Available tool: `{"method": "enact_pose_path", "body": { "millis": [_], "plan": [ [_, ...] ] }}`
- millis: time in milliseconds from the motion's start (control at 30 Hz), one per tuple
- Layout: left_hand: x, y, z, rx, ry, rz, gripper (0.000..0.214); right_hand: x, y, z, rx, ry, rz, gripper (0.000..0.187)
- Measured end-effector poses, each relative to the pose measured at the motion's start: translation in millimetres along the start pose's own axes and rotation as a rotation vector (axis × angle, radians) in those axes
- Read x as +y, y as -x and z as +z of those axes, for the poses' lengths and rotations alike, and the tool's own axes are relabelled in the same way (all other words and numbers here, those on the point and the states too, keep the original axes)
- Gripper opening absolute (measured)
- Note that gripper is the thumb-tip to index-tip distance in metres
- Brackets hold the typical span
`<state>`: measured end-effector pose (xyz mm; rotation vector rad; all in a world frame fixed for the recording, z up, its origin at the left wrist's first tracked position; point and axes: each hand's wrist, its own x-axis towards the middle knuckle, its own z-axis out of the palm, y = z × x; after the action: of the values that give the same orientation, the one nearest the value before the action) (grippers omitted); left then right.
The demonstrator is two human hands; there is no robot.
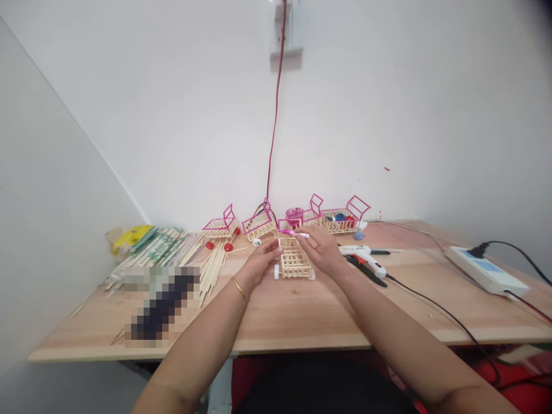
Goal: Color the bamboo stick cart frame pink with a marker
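Observation:
A small cart built of pale wooden sticks, with white wheels, stands on the table in front of me. My left hand grips its left side, fingers closed at the upper edge. Over the cart's far end, my right hand pinches a small paintbrush with a white handle and a pink tip. That tip is at the cart's pink handle frame. Just behind stands a cup smeared with pink paint. The right fingertips are partly hidden.
Several similar carts with pink rims, such as one stick cart, line the wall. Loose sticks and bagged sticks lie left. To the right are a glue gun, its cord, and a power strip.

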<state>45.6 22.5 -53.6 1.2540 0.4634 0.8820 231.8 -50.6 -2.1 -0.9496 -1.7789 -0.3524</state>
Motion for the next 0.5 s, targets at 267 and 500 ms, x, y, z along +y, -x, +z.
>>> {"method": "enact_pose_path", "body": {
  "millis": [267, 500],
  "plan": [
    [-0.7, -1.0, -1.1, 0.035, -0.011, -0.006, 0.053, -0.9, -0.4, 0.9, -0.011, -0.004, -0.001, 0.019],
    [-4.2, -2.7, -5.0, 0.014, 0.002, 0.009, 0.05, 0.4, 1.6, -0.8, 0.015, 0.006, -0.003, 0.017]
  ]
}}
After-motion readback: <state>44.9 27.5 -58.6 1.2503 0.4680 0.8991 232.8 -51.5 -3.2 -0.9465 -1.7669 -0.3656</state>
